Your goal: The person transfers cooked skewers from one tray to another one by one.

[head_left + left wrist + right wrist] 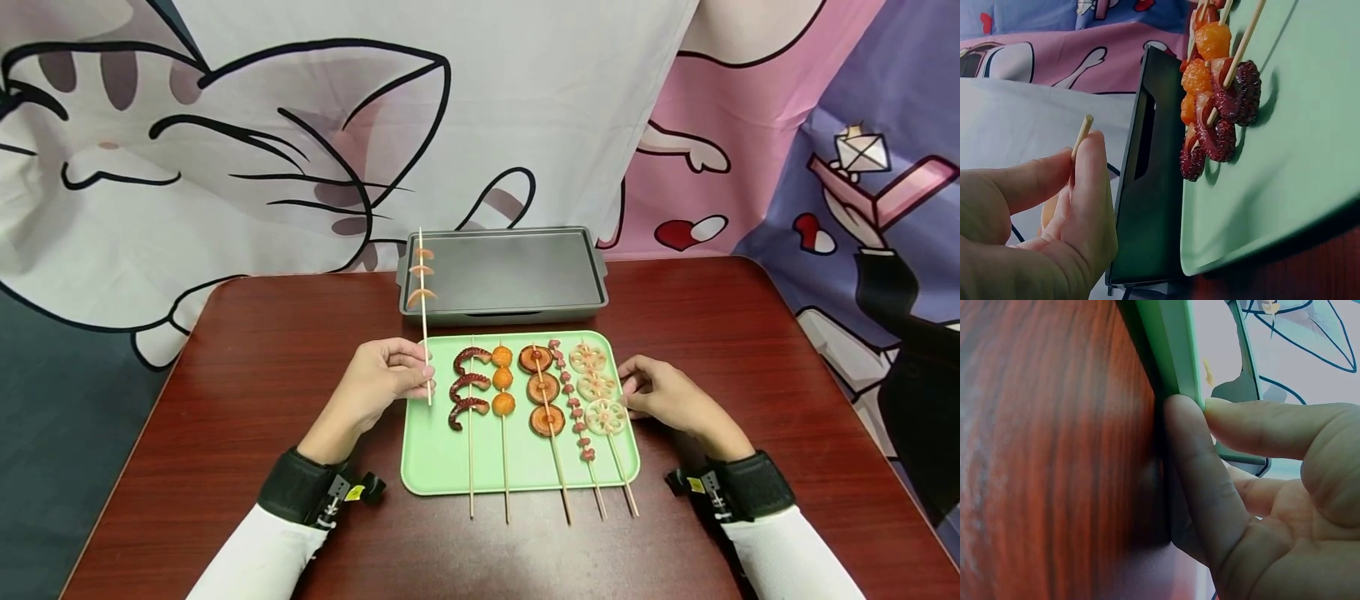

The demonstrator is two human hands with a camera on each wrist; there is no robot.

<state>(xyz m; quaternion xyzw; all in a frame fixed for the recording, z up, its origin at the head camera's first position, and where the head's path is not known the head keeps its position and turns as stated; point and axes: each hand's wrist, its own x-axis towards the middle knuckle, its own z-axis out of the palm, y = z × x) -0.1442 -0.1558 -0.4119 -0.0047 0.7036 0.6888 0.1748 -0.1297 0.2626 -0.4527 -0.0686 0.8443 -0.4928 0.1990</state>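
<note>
My left hand (pixel 382 379) pinches the lower part of a bamboo skewer (pixel 424 321) strung with three orange, shrimp-like crescents. It is held nearly upright over the left edge of a light green tray (pixel 442 471), its top overlapping the grill pan in the head view. In the left wrist view, the skewer's blunt end (pixel 1087 122) sticks out between thumb and forefinger. My right hand (pixel 663 396) grips the tray's right rim (pixel 1192 356) between thumb and fingers. On the tray lie skewers of octopus tentacles (pixel 470 382), orange balls (pixel 502 378), mushroom caps (pixel 543 388), small pink pieces (pixel 575 402) and lotus-root slices (pixel 596 386).
Behind the tray stands a dark grey rectangular grill pan (pixel 517 271) with side handles. All of it rests on a reddish-brown wooden table (pixel 300 325). A cartoon-printed cloth (pixel 570 100) hangs along the table's back edge. Several skewer sticks jut past the tray's front rim.
</note>
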